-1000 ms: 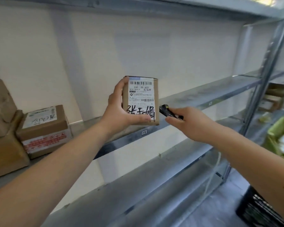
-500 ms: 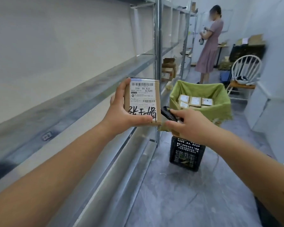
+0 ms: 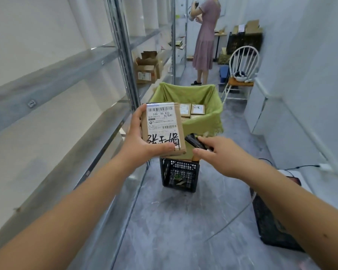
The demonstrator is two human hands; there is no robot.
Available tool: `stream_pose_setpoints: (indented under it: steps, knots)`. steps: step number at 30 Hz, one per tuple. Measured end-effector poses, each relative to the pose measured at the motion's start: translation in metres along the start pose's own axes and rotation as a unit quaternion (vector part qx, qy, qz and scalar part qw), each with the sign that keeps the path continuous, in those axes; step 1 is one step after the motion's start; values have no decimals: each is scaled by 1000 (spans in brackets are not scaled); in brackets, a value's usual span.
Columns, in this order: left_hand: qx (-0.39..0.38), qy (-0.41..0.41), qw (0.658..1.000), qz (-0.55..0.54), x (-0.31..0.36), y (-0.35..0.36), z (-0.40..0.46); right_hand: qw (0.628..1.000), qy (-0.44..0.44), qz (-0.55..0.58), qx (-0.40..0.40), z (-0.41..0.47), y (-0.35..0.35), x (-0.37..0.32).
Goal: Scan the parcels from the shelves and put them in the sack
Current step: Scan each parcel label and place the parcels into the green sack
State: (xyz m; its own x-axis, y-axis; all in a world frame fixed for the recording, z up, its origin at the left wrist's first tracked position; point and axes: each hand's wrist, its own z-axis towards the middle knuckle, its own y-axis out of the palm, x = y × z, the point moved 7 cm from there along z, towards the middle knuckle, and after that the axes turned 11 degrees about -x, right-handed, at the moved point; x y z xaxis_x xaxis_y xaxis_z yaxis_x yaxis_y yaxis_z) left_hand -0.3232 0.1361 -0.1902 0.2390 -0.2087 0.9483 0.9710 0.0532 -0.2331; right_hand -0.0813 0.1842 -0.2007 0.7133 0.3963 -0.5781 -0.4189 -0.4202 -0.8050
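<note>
My left hand grips a small brown cardboard parcel upright, its white barcode label with black handwriting facing me. Just to its right, my right hand holds a small black scanner whose tip points at the parcel's lower right corner. Straight behind the parcel stands the green sack, open at the top and draped over a black plastic crate. Several brown parcels lie inside the sack.
Metal shelves run along the left side, with cardboard boxes further down. A person in a mauve dress stands at the aisle's far end. A white chair stands at the right wall; another black crate sits by my right forearm.
My view has swung from the shelf to down the aisle, bringing the sack and crate into the centre. Both hands keep the parcel and scanner in the same hold.
</note>
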Motion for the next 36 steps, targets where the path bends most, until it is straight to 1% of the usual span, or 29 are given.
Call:
stream_pose_setpoints:
  steps: [6,14,17,22,26,30,33,36]
  knots:
    - [-7,-31,999,-29,-42,41,54,999,33,12,-13,30,-23,54]
    - [-28,-71,995,-68,-97,58,156,996,83,30,3,106,-51,107]
    - [-38,-73,994,-70,-122,55,212,994,100,31,5,153,-61,124]
    - [-74,-75,989,-100,-178,48,330,990,131,42,23,256,-79,162]
    - [-113,-110,981,-112,-225,43,424,979,193,70,20,334,-98,191]
    - [-136,-155,971,-121,-266,47,511,966,251,57,0,402,-115,218]
    - [-157,-187,961,-129,-300,57,563,958,281,54,-12,444,-124,235]
    - [-170,-208,956,-115,-336,74,604,947,315,57,-28,474,-129,254]
